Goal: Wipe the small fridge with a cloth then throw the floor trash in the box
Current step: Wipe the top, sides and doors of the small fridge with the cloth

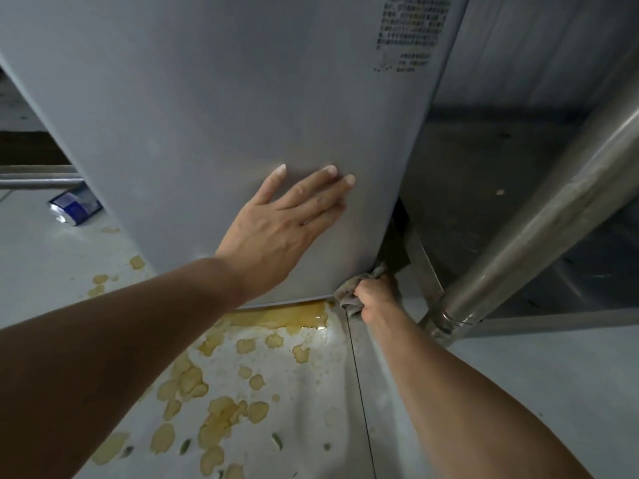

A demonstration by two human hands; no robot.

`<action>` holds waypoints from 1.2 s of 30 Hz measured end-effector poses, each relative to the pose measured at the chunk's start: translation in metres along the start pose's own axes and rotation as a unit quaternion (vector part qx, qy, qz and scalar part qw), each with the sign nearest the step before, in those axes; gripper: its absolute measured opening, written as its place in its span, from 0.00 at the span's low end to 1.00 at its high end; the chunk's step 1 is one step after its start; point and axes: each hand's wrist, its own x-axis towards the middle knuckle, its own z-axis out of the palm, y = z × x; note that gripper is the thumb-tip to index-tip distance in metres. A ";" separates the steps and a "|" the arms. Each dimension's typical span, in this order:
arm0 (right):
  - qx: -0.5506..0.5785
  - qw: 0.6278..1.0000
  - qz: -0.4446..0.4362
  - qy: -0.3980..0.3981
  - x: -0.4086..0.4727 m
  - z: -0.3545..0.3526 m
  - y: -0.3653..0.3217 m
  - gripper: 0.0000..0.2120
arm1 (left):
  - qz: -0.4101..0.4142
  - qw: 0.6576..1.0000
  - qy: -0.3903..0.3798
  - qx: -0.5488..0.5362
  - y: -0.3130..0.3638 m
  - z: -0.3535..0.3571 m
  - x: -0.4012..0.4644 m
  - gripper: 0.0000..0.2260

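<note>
The small grey fridge [214, 108] fills the upper middle of the view, seen from above down its front. My left hand [280, 226] lies flat on its lower front, fingers straight and spread. My right hand [375, 295] grips a bunched beige cloth [352, 292] at the fridge's bottom right corner, down by the floor. A blue and white wrapper [76, 207] lies on the floor to the left of the fridge. No box is in view.
Yellowish spill patches [214, 409] cover the pale floor in front of the fridge, with a wet pool [294, 314] under its front edge. A steel table leg [539, 223] slants down on the right, with a metal shelf [484, 174] behind it.
</note>
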 end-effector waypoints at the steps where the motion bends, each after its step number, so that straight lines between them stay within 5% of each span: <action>1: 0.001 1.000 -0.002 0.015 -0.001 0.001 -0.002 0.14 | 0.001 1.000 -0.005 0.005 0.001 -0.001 0.000 0.30; 14: 0.132 0.990 -0.052 0.010 -0.040 0.005 -0.039 0.16 | 0.005 0.996 -0.089 -0.028 -0.005 -0.022 -0.006 0.30; 23: 0.176 0.966 -0.184 0.034 -0.078 -0.001 -0.105 0.15 | 0.026 0.985 -0.166 -0.026 -0.011 -0.056 0.004 0.29; 36: 0.133 0.909 -0.394 0.035 -0.130 -0.030 -0.183 0.21 | -0.058 0.998 0.007 0.014 -0.064 -0.124 0.046 0.32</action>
